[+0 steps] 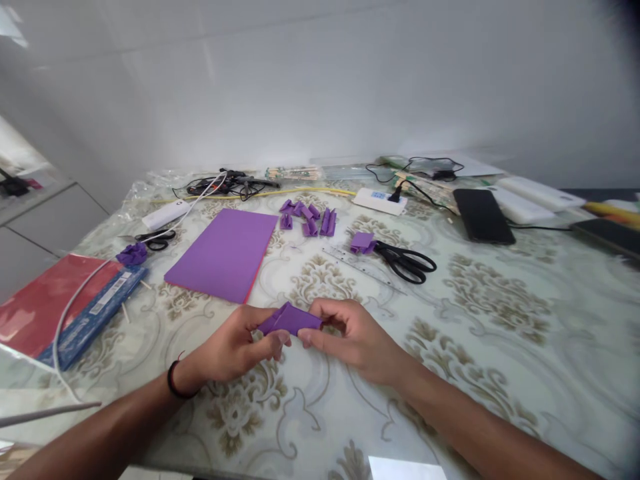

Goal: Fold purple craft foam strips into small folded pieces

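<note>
Between my two hands is a small folded piece of purple paper, held just above the patterned tabletop. My left hand pinches its left end between thumb and fingers. The right end is gripped by my right hand in the same way. Beyond my hands lies a stack of purple sheets with a red edge showing beneath. Several folded purple paper pieces are grouped further back. To the right, black-handled scissors lie with their blades under a small purple paper piece, beside a clear ruler.
At left lie a red and blue packet, crumpled purple paper, a second pair of scissors and a white cable. A power strip, black phone and bundled cables line the back, near the wall.
</note>
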### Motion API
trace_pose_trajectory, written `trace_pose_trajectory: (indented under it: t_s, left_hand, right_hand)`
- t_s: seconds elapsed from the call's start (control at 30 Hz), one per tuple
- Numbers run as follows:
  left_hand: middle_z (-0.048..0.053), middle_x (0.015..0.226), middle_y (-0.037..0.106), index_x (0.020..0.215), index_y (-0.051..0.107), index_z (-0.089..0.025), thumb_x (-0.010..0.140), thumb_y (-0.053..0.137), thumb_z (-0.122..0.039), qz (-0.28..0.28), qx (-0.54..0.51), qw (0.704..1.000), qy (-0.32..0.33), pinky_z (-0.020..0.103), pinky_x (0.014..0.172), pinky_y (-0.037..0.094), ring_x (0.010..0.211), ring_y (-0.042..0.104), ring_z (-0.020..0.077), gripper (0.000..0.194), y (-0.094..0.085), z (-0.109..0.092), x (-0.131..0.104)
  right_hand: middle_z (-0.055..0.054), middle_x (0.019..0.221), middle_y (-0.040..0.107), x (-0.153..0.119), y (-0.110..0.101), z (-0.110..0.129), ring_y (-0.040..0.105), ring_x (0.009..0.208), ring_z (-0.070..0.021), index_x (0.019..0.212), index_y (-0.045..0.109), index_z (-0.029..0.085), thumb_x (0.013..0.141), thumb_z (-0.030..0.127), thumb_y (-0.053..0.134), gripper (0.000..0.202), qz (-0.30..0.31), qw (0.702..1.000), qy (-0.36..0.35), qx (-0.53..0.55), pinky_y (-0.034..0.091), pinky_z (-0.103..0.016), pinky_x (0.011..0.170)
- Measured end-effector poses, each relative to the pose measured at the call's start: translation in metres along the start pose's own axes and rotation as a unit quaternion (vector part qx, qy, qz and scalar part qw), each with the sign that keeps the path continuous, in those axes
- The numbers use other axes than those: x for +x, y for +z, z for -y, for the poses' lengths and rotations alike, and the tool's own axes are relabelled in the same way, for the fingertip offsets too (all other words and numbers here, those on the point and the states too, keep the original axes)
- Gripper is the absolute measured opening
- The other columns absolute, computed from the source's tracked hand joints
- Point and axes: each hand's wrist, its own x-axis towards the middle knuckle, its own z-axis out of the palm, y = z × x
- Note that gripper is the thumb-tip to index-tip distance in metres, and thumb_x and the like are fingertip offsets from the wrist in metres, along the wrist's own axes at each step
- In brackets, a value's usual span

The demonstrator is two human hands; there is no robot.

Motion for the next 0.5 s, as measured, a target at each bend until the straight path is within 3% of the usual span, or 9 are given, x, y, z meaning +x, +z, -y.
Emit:
trace_pose_trajectory:
  t_s: [0.13, 0.33, 0.5]
  left_hand:
    - [0.001, 0.069, 0.065, 0.078, 0.068, -0.014, 0.101, 0.056, -0.036, 0.000, 0.027, 1.000, -0.013, 0.021, 0.063, 0.043, 0.064, 0.055, 0.0119, 0.034, -0.001, 0.000, 0.004]
    - [0.000, 0.069, 0.061, 0.087, 0.071, -0.013, 0.098, 0.058, -0.035, 0.042, 0.050, 0.997, -0.039, 0.021, 0.056, 0.037, 0.060, 0.047, 0.0110, 0.028, 0.001, 0.008, 0.008]
    - [0.000, 0.065, 0.057, 0.078, 0.066, -0.012, 0.097, 0.058, -0.035, 0.048, 0.038, 0.997, -0.046, 0.022, 0.055, 0.035, 0.058, 0.046, 0.0108, 0.031, 0.002, 0.010, 0.005]
  right_hand:
    - [-0.001, 0.068, 0.062, 0.001, 0.001, -0.005, 0.053, 0.065, -0.0154, 0.073, 0.064, 0.018, 0.086, 0.040, 0.070, 0.026, -0.011, 1.000, 0.005, -0.001, 0.040, -0.028, 0.062]
    - [0.001, 0.071, 0.058, 0.002, 0.005, -0.017, 0.048, 0.066, -0.0135, 0.080, 0.064, 0.017, 0.087, 0.033, 0.067, 0.018, 0.032, 0.999, 0.036, -0.012, 0.036, -0.025, 0.058]
    - [0.002, 0.069, 0.053, 0.001, 0.007, -0.019, 0.044, 0.063, -0.0125, 0.082, 0.064, 0.017, 0.087, 0.030, 0.065, 0.015, 0.036, 0.999, 0.027, -0.027, 0.033, -0.024, 0.056]
